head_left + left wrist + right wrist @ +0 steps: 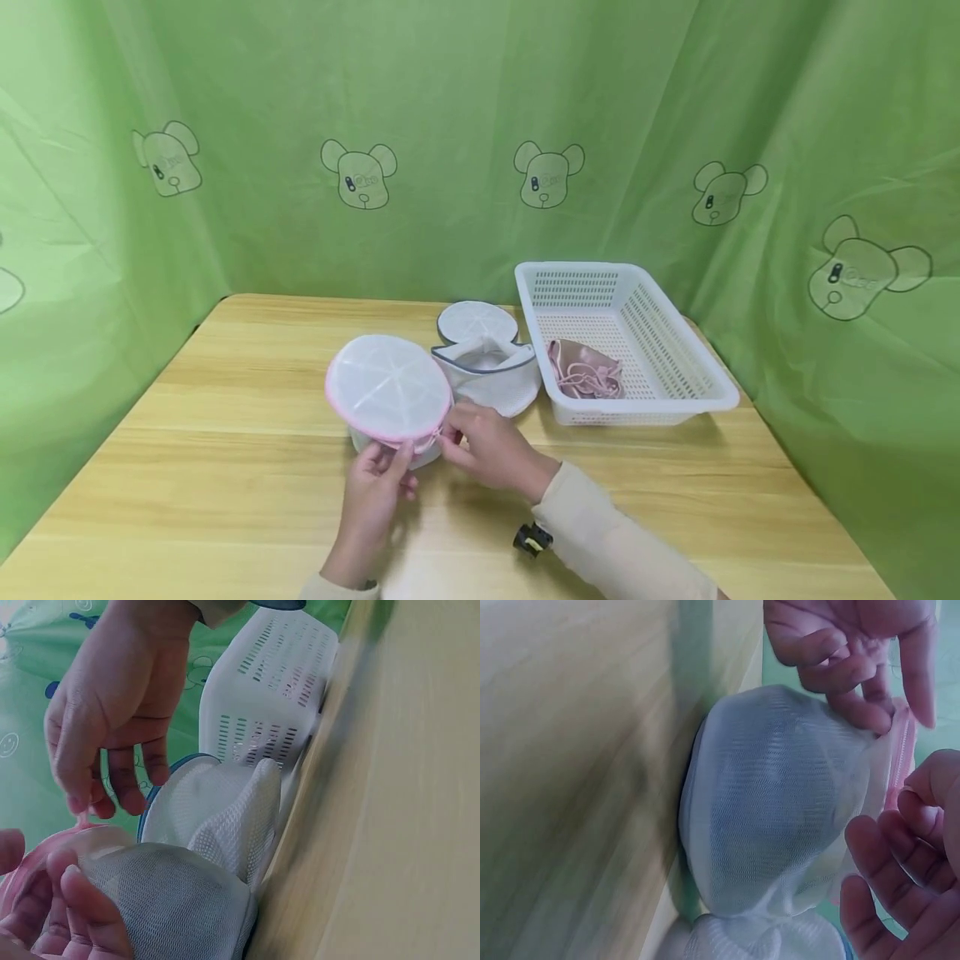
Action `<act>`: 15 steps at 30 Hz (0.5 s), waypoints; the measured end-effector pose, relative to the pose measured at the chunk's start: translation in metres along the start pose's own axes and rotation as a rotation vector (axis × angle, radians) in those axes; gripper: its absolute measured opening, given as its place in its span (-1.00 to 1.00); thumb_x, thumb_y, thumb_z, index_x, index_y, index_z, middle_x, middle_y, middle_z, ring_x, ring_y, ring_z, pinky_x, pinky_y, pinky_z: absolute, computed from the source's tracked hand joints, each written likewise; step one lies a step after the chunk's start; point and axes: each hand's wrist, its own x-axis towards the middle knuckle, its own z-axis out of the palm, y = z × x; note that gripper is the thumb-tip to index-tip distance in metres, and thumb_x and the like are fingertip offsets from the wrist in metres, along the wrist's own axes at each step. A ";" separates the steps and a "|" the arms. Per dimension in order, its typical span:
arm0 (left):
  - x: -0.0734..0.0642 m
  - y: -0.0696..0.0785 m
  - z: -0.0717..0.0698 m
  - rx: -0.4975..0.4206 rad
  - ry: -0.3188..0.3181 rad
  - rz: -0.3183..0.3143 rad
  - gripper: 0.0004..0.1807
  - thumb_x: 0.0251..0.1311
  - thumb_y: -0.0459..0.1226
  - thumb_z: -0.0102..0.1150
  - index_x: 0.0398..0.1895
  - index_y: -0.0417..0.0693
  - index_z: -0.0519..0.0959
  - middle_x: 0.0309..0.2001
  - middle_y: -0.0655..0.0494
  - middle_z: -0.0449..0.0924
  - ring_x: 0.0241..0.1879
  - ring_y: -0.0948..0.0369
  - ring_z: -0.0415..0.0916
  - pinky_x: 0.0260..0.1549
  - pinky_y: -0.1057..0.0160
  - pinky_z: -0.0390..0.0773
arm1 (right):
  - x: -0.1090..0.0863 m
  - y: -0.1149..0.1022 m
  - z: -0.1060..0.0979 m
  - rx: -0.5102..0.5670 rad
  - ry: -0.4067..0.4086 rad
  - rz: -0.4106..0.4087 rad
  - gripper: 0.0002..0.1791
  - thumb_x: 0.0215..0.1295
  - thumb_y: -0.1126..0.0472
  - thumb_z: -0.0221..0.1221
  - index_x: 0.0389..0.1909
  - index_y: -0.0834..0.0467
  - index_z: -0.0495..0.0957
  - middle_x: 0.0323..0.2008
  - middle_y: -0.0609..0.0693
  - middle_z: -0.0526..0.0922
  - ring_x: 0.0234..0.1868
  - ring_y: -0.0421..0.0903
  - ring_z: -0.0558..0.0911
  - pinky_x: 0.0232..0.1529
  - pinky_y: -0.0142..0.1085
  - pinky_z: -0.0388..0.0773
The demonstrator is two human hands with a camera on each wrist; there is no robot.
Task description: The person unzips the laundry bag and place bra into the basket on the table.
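A round white mesh laundry bag (390, 383) with pink trim stands on the table, its top panel facing up. My left hand (375, 496) holds its front rim, thumb on top and fingers below. Along that rim, the right wrist view shows the pink zipper (902, 754). My right hand (491, 446) pinches the zipper's pull at the bag's right front side, its other fingers loosely bent. Just behind stands a second mesh laundry bag (498, 390) with dark blue trim, its lid (476, 321) folded back and its mouth gaping.
At the right stands a white plastic basket (645, 407) with slotted walls. Inside it lies a dusty pink drawstring pouch (581, 367). A green curtain (450, 233) surrounds the wooden table (247, 433) on the back and sides.
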 end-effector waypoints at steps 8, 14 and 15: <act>0.000 -0.001 0.002 0.069 -0.050 0.000 -0.68 0.40 -0.24 0.02 -0.12 -0.44 0.49 -0.34 -0.02 0.64 -0.52 0.28 0.47 -0.55 0.35 0.57 | 0.001 -0.011 0.001 0.019 -0.039 -0.049 -0.81 0.21 0.28 0.19 -0.55 0.04 0.44 -0.49 -0.19 0.50 -0.41 -0.30 0.45 -0.34 -0.53 0.47; 0.000 0.000 0.002 0.051 -0.003 -0.021 -0.71 0.38 -0.27 0.04 -0.10 -0.41 0.49 -0.36 0.00 0.61 -0.55 0.29 0.44 -0.57 0.38 0.52 | 0.000 -0.011 0.001 0.022 -0.044 -0.038 -0.87 0.23 0.28 0.18 -0.48 0.06 0.48 -0.48 -0.18 0.53 -0.42 -0.27 0.49 -0.34 -0.53 0.48; 0.000 0.000 0.002 0.050 0.001 -0.023 -0.72 0.38 -0.28 0.05 -0.10 -0.41 0.49 -0.37 -0.01 0.60 -0.55 0.29 0.44 -0.58 0.39 0.52 | 0.000 -0.010 0.001 0.019 -0.044 -0.034 -0.87 0.23 0.28 0.18 -0.48 0.06 0.48 -0.48 -0.18 0.53 -0.42 -0.27 0.49 -0.34 -0.53 0.48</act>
